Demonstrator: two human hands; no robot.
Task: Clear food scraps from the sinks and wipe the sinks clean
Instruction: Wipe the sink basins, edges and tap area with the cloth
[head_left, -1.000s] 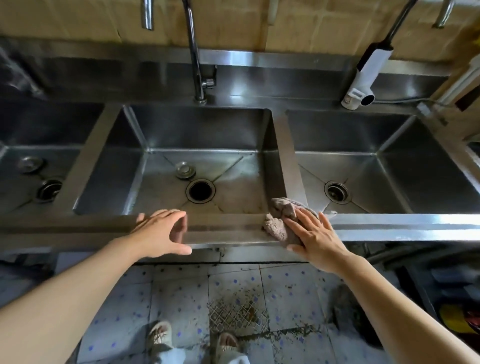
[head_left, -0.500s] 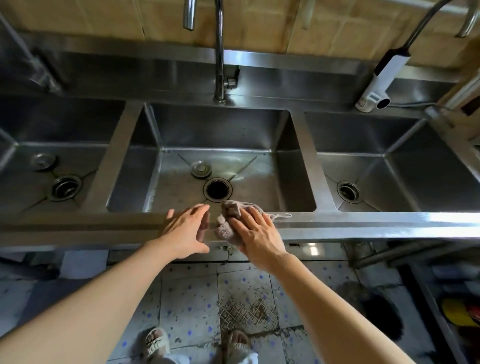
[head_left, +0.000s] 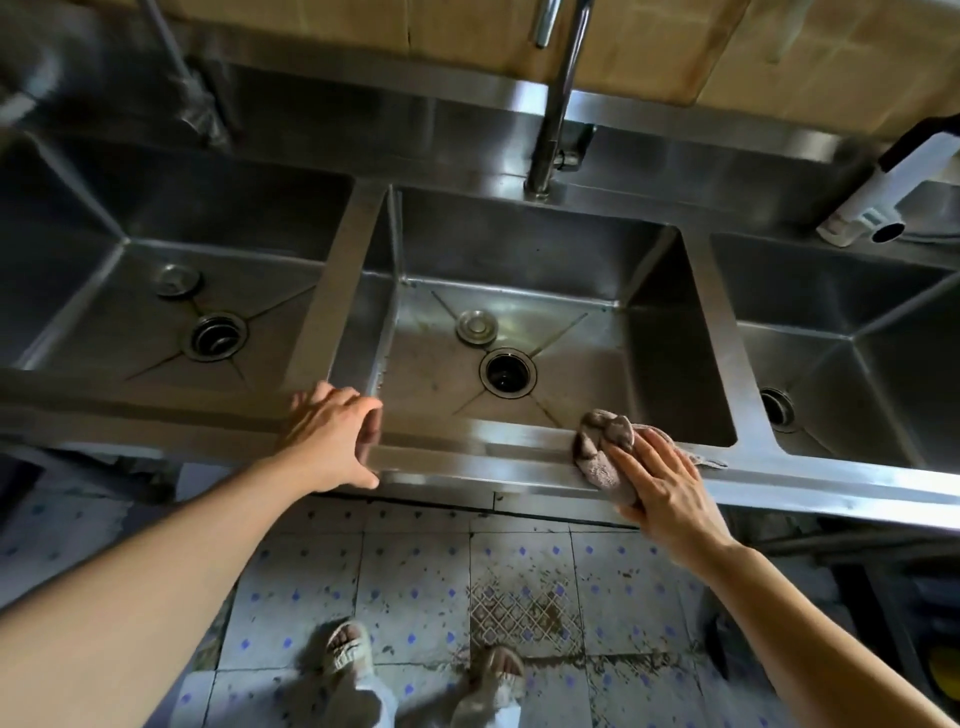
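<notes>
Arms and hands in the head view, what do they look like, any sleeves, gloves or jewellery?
Both forearms are bare up to the frame edge, with no sleeves in view. The left hand and right hand wear no gloves, and no rings, watch or bracelets show. Nails look short and unpainted.

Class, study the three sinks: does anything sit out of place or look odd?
Two drain plugs sit loose beside their drains: one in the left sink, one in the middle sink. The middle sink's floor shows brownish stains. The floor tiles below look grimy.
</notes>
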